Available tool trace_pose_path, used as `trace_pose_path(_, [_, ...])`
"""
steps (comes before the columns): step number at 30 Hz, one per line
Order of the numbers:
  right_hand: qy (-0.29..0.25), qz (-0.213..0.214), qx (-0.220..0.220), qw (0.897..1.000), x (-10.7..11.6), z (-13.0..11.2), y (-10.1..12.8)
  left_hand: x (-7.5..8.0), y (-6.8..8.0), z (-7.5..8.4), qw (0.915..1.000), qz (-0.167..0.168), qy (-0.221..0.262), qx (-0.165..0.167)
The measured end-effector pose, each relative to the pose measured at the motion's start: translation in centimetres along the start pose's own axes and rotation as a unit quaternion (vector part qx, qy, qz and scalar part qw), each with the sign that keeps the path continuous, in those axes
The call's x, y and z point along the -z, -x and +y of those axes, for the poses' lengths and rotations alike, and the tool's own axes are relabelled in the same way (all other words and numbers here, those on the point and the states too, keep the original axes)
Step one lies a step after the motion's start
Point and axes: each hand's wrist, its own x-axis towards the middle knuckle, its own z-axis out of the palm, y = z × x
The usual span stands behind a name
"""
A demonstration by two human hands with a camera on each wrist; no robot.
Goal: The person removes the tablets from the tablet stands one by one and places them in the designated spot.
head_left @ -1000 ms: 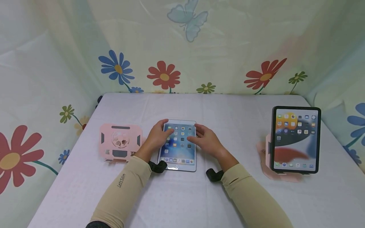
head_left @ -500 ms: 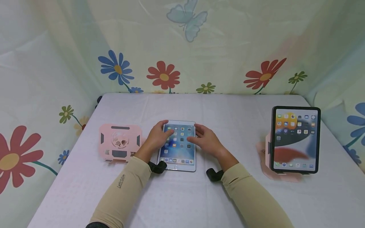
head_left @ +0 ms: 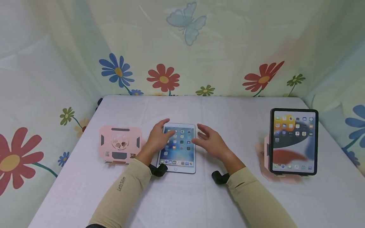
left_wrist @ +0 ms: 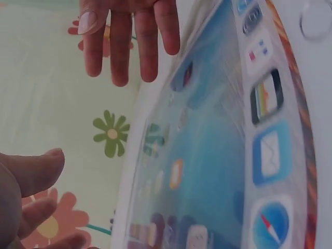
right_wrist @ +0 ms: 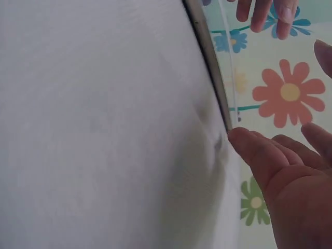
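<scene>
A white-framed tablet (head_left: 178, 152) lies screen up at the table's middle, its home screen lit. At its upper left side is my left hand (head_left: 157, 136), thumb stretched over the screen and index finger by the top corner. The left wrist view shows this left hand (left_wrist: 31, 202) with loose, separate fingers beside the tablet (left_wrist: 197, 150). My right hand (head_left: 211, 142) is just beyond the tablet's right edge, fingers relaxed and thumb extended towards that edge. In the right wrist view a fingertip of the right hand (right_wrist: 295, 181) is near the tablet edge (right_wrist: 210, 62); contact is unclear.
A pink stand (head_left: 119, 142) with grey pads is to the left. Far right, a larger black-framed tablet (head_left: 293, 142) leans on another pink stand (head_left: 273, 177). A flowered curtain (head_left: 222, 53) hangs behind the white-covered table (head_left: 182, 199).
My right hand has shifted right, from touching the tablet to just off its right edge. The left hand has barely moved, and the tablet stays in place. The head view tilts slightly up.
</scene>
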Motion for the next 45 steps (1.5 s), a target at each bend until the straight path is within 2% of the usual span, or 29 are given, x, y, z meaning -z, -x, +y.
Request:
trace_pose_path(11, [0.006,0.015,0.093,0.996,2.8,-0.3,3.1,-0.5,1.7,3.4,0.9962,-0.011,0.048,-0.071])
trace_pose_path(16, [0.011,0.030,0.123,0.992,3.6,-0.3,4.4,-1.3,2.0,4.4,0.9949,-0.025,0.039,-0.089])
trace_pose_path(27, [0.006,0.064,0.193,0.979,6.3,0.5,7.9,-3.7,2.7,6.9,0.9793,-0.087,0.094,-0.157])
trace_pose_path(30, [0.000,0.075,0.196,0.978,7.4,0.8,8.9,-4.6,2.7,7.6,0.9755,-0.102,0.097,-0.169])
trace_pose_path(35, [-0.023,0.082,0.173,0.981,9.1,1.0,10.4,-6.0,2.7,8.4,0.9706,-0.117,0.098,-0.186])
trace_pose_path(41, [-0.054,0.099,0.189,0.975,10.8,1.4,11.9,-7.6,2.6,9.4,0.9635,-0.134,0.115,-0.201])
trace_pose_path(45, [-0.037,0.137,0.190,0.972,11.8,1.8,13.3,-8.4,2.6,10.0,0.9611,-0.143,0.112,-0.208])
